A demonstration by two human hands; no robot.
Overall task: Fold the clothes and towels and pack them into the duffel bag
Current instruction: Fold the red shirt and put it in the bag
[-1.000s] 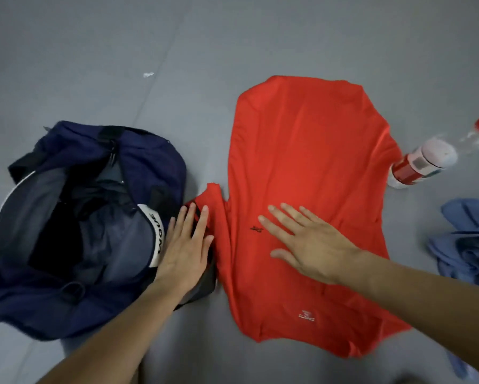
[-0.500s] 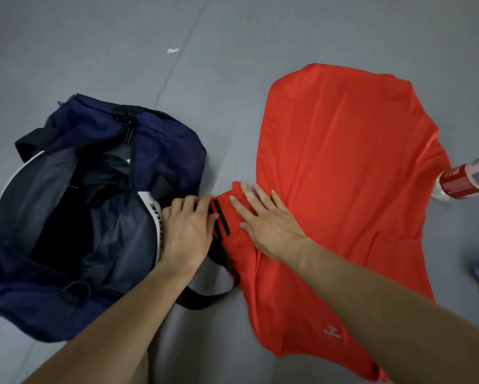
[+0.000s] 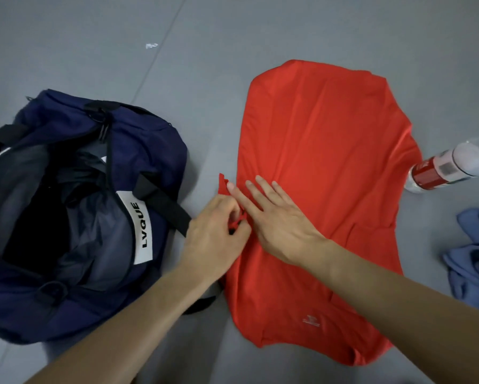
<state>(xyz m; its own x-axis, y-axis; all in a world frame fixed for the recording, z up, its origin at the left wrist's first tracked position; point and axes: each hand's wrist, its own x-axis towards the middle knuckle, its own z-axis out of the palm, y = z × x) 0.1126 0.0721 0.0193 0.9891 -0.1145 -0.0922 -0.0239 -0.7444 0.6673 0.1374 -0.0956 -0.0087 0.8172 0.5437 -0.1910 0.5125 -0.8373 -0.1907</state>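
Left hand (image 3: 216,236) pinches the sleeve edge of the shirt (image 3: 329,162), spread flat on the floor (image 3: 232,37) just beside the open bag (image 3: 155,139). The right hand (image 3: 279,220) lies on it with straight fingers, holding nothing. The fold should come cleanest if the sleeve is drawn inward, taut, over the line the right hand pins, clear of the strap (image 3: 163,206). A bottle (image 3: 449,169) and blue cloth (image 3: 474,259) wait at right.

Light: even, soft, fairly bright.
Shadows: faint, beneath the duffel bag (image 3: 155,139).
Focus: soft overall; plastic bottle (image 3: 449,170) smeared at the right edge.
Edges: wide-angle stretch.
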